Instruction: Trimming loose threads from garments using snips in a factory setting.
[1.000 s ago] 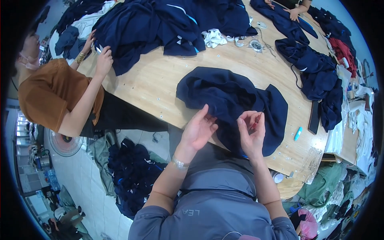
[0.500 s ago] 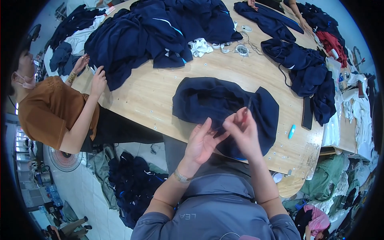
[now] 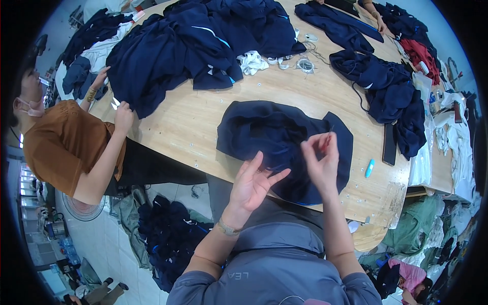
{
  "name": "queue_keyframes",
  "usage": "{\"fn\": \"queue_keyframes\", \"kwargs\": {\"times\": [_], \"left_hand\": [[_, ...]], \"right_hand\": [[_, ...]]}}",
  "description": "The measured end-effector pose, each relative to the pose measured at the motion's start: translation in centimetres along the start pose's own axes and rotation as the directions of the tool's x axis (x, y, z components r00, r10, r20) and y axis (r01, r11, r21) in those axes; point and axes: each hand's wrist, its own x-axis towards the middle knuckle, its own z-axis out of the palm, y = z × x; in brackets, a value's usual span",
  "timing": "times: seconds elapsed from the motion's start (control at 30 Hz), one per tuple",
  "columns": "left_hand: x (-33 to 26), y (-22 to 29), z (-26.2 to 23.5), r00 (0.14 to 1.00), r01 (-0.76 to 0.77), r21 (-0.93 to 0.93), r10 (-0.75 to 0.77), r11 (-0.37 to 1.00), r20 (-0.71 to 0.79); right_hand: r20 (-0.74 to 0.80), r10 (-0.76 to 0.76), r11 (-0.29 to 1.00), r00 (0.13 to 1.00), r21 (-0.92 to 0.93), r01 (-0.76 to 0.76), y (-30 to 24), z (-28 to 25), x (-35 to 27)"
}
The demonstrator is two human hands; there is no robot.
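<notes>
A navy garment (image 3: 274, 119) lies bunched on the table in front of me, with a hollow fold facing up. Above its near edge, my left hand (image 3: 250, 188) is turned palm up with fingers spread, and I see nothing held in it. My right hand (image 3: 323, 162) is over the garment's right part, thumb and fingers closed together. A small thin tool (image 3: 332, 130), dark at the tip with a bit of red by the fingers, sticks up from this hand; its exact kind is too small to make out.
A large heap of navy garments (image 3: 173, 56) covers the far left of the wooden table (image 3: 178, 137). More navy clothes (image 3: 391, 91), a dark phone (image 3: 390, 145) and a turquoise marker (image 3: 370, 168) lie right. A co-worker (image 3: 66, 142) stands left, holding white-bladed scissors (image 3: 115, 103).
My right hand has moved right, away from my left hand, with the small tool still in it. My left hand has opened wider. The co-worker's hand with the scissors has shifted slightly down.
</notes>
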Motion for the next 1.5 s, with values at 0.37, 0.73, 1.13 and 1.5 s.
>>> {"fn": "queue_keyframes", "kwargs": {"times": [0.37,0.73,1.13,1.5], "left_hand": [[0.3,-1.4,-0.6,0.988,-0.156,0.049,0.157,0.987,-0.009],[0.2,-1.0,0.7,0.995,-0.069,0.066,0.074,0.995,-0.074],[0.7,-1.0,0.5,0.993,-0.103,0.182,0.111,0.978,-0.034],[0.7,-1.3,0.1,0.991,-0.122,0.267,0.130,0.956,-0.013]], "right_hand": [[0.324,0.117,0.982,0.939,0.106,-0.159,-3.2,1.3,-2.3],[0.364,0.076,0.993,0.928,-0.108,-0.039,-2.4,-2.0,-1.5],[0.467,-0.298,0.619,0.833,-0.570,0.541,-0.9,-1.5,-1.3],[0.487,-0.354,0.521,0.799,-0.607,0.600,-0.7,-1.7,-0.9]]}}
